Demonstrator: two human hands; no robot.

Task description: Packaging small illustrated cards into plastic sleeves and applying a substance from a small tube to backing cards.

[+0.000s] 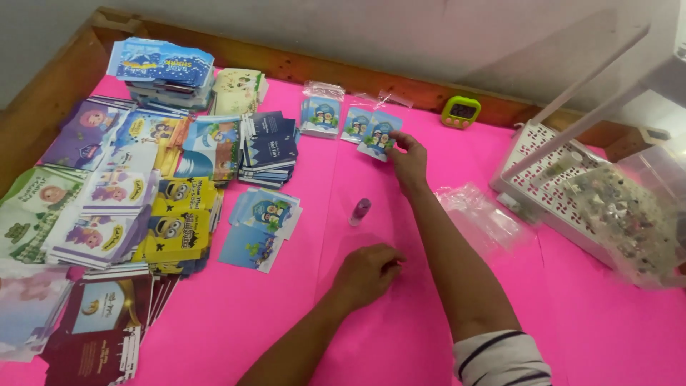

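My left hand (pixel 368 274) is curled up, so can't tell what's under my fingers; card stacks (pixel 43 314) get cropped at the left edge.

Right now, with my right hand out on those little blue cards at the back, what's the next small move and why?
Probably draw the right hand back with the small blue card pack it is pinching. The left hand rests closed on bare pink table cover, near a small purple tube, so the near area seems to be the working spot.
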